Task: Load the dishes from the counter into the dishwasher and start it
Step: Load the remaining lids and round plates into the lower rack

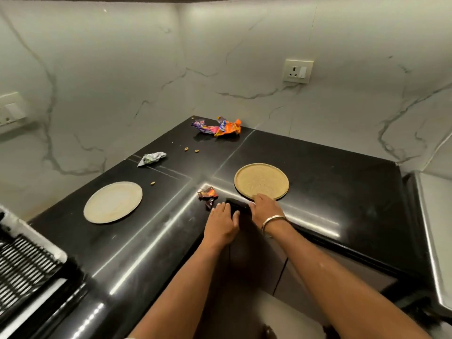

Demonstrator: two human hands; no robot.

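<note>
Two round plates lie on the black counter (342, 172): a tan plate (261, 180) right of the inner corner and a pale grey plate (113, 202) to the left. A small black object (238, 206) lies at the counter's inner corner between my hands. My left hand (221, 225) rests flat on the counter with straight fingers, its thumb against the object's near side. My right hand (265, 208), a metal bangle on the wrist, has bent fingers over the object's right end, right at the tan plate's near rim. What its fingertips touch is hidden.
Crumpled snack wrappers lie about: orange and purple ones (218, 127) in the far corner, a silver one (151, 158), a dark one (207, 193) beside my left hand. Several crumbs dot the counter. A black wire rack (22, 267) sits at the lower left, a steel surface (437, 231) at the right.
</note>
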